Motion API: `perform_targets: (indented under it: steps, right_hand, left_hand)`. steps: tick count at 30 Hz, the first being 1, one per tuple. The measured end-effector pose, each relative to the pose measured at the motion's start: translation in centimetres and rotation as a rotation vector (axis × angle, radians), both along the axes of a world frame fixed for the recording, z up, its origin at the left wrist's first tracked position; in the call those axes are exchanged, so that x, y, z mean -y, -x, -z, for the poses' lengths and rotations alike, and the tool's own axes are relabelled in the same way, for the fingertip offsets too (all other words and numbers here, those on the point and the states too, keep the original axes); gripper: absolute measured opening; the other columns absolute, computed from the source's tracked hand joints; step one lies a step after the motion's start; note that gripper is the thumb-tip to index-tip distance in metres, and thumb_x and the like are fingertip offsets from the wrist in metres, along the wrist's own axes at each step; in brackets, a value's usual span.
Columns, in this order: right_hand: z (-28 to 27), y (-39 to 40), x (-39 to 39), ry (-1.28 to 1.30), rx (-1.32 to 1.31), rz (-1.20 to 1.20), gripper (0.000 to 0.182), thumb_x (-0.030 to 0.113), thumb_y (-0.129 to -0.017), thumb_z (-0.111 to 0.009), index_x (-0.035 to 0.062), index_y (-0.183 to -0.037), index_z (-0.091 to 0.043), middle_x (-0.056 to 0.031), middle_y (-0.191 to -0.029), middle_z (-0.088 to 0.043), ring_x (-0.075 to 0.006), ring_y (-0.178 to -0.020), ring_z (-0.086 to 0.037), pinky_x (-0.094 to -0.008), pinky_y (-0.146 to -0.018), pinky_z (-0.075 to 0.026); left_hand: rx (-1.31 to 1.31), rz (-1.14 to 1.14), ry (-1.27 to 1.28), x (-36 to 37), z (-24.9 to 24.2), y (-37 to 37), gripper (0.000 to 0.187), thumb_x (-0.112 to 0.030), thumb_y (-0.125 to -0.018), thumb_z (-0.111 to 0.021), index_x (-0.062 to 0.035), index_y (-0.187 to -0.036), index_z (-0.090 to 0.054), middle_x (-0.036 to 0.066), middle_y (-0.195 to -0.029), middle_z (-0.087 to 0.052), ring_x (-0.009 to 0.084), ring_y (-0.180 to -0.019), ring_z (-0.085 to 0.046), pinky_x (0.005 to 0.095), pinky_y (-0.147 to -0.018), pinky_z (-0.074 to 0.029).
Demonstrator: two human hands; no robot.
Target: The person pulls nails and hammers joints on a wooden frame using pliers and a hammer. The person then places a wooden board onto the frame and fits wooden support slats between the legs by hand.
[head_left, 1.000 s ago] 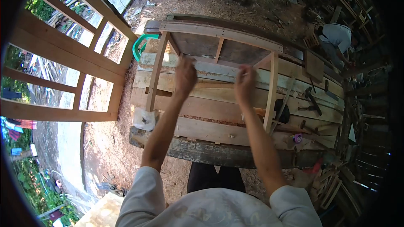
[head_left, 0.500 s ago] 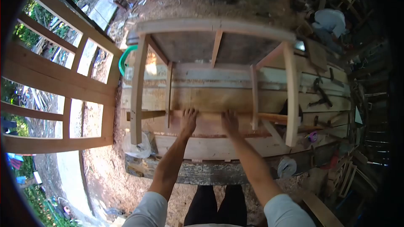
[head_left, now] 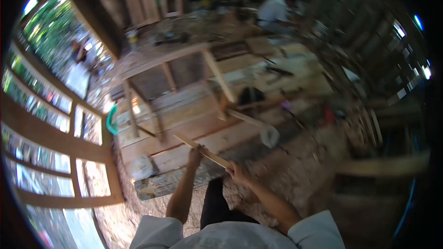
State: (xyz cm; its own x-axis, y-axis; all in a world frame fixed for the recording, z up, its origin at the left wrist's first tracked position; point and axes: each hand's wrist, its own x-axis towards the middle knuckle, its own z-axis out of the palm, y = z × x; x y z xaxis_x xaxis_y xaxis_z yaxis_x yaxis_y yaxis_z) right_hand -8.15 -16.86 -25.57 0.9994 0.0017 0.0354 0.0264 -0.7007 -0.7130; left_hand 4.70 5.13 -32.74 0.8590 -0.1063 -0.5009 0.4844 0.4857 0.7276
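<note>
Both my hands hold a narrow wooden strip point(head_left: 213, 158) slantwise in front of my body. My left hand point(head_left: 195, 155) is closed round its middle part. At the strip's near right end, my right hand point(head_left: 237, 173) grips it. Beyond the hands, an upturned wooden table frame point(head_left: 167, 58) with its legs sticking up rests on the plank workbench point(head_left: 184, 127). The strip is apart from the frame. The view is smeared by motion, so finger detail is poor.
A slatted wooden frame point(head_left: 60, 124) stands upright on my left. Dark tools point(head_left: 279, 71) and clear plastic bags point(head_left: 269, 136) lie on the bench. A person in a white shirt point(head_left: 273, 10) crouches at the back, and another person point(head_left: 83, 53) sits far left. Scrap wood lies to the right.
My hands have left the bench beneath the table frame and come back toward my body with the wooden strip. My view has turned to the right.
</note>
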Motion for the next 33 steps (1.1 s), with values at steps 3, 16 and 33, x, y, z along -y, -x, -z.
perform_targets:
  steps: [3, 16, 33]
  right_hand:
    - [-4.2, 6.4, 6.0, -0.048, -0.159, -0.017, 0.04, 0.031, -0.084, -0.063, 0.0033, -0.112, -0.053, -0.0222, -0.093, -0.063, -0.0406, -0.088, -0.061, -0.0442, -0.072, -0.049]
    - [-12.9, 17.9, 32.0, -0.982, -0.486, 0.489, 0.031, 0.017, -0.085, -0.066, -0.0015, -0.109, -0.06, -0.0088, -0.085, -0.061, -0.0157, -0.072, -0.06, -0.0289, -0.065, -0.051]
    - [-3.6, -0.9, 59.2, -0.089, 0.087, 1.153, 0.037, 0.02, -0.089, -0.06, 0.0082, -0.124, -0.053, -0.0113, -0.103, -0.062, -0.0214, -0.082, -0.062, -0.0362, -0.067, -0.053]
  left_hand:
    - [-0.019, 0.078, 0.101, 4.7, -6.5, 3.1, 0.037, -0.024, -0.093, -0.052, 0.0018, -0.118, -0.04, 0.017, -0.111, -0.057, 0.0308, -0.094, -0.062, 0.0416, -0.078, -0.053]
    - [-0.29, -0.041, 0.269, 19.2, -5.7, 3.4, 0.028, -0.026, -0.089, -0.053, -0.0082, -0.11, -0.048, 0.013, -0.103, -0.052, 0.0274, -0.103, -0.052, 0.0418, -0.079, -0.051]
    - [0.212, 0.212, -0.173, 40.7, -5.4, -8.7, 0.02, -0.011, -0.086, -0.063, 0.0029, -0.1, -0.058, 0.011, -0.096, -0.061, 0.0196, -0.087, -0.062, 0.0311, -0.077, -0.055]
